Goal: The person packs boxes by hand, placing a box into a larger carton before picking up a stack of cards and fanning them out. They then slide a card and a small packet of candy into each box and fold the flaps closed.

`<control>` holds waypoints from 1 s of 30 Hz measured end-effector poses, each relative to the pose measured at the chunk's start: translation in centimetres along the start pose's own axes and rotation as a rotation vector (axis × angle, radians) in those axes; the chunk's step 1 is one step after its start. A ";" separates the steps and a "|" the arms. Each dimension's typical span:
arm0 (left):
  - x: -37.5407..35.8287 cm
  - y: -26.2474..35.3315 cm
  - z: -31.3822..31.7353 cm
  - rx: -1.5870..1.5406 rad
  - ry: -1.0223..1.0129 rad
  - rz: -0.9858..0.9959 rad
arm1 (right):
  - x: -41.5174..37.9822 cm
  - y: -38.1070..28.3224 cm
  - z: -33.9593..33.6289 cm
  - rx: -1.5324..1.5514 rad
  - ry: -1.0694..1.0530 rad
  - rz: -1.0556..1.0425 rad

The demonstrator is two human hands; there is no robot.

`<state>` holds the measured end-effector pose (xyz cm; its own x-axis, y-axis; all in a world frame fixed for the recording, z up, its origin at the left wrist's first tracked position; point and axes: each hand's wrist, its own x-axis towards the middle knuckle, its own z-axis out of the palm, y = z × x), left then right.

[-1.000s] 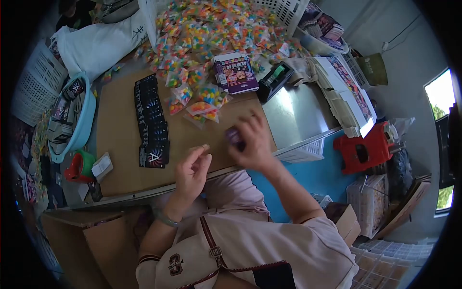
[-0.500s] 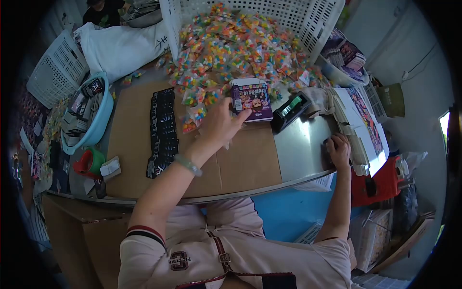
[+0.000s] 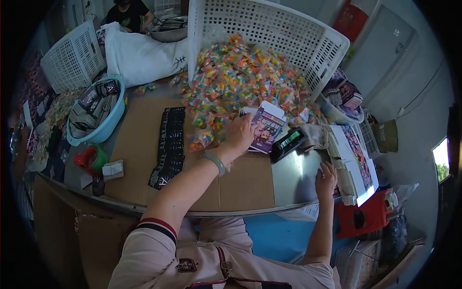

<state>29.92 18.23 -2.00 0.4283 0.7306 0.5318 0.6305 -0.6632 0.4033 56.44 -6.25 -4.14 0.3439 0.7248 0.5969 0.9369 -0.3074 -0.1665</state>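
Observation:
My left hand (image 3: pixel 238 135) grips the left side of a purple printed carton (image 3: pixel 267 127), its white top flap turned up. The carton is tilted, and part of another one shows beneath it. Close to its right stands a black tape dispenser (image 3: pixel 288 144) with something green in it. Over the bare metal part of the table, my right hand (image 3: pixel 327 181) is open with fingers apart, holding nothing I can see. Beside it lies a stack of white printed card sheets (image 3: pixel 347 161). An overlapping row of black packets (image 3: pixel 169 144) lies on the cardboard to the left.
Small bags of colourful candy (image 3: pixel 245 72) spill from a tipped white crate (image 3: pixel 284 24). A blue basin (image 3: pixel 113 115) of packets, a green-and-red tape ring (image 3: pixel 94 161) and a white sack (image 3: pixel 139 53) stand left. A person (image 3: pixel 127 14) sits behind.
My left hand has closed on the top carton and tilted it. My right hand has drawn back from a dark thing by the card stack. The camera view has shifted.

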 end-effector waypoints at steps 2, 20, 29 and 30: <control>-0.3 1.3 -1.4 -0.263 -0.049 0.002 | 2.4 -6.6 -1.1 0.322 0.117 -0.062; -17.0 -1.2 -17.1 -0.122 0.216 0.109 | -1.6 -32.6 0.0 1.544 -0.393 0.165; -23.1 -3.7 -17.0 -0.887 0.287 -0.354 | -4.6 -32.2 -0.5 0.979 -0.143 -0.164; -23.9 -3.5 -16.7 -0.920 0.259 -0.376 | -5.6 -32.1 -0.2 0.965 -0.153 -0.143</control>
<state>6.68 0.43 -3.73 0.0841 0.9315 0.3538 -0.0921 -0.3463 0.9336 24.49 -0.54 -1.98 0.1641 0.8086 0.5650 0.5966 0.3748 -0.7097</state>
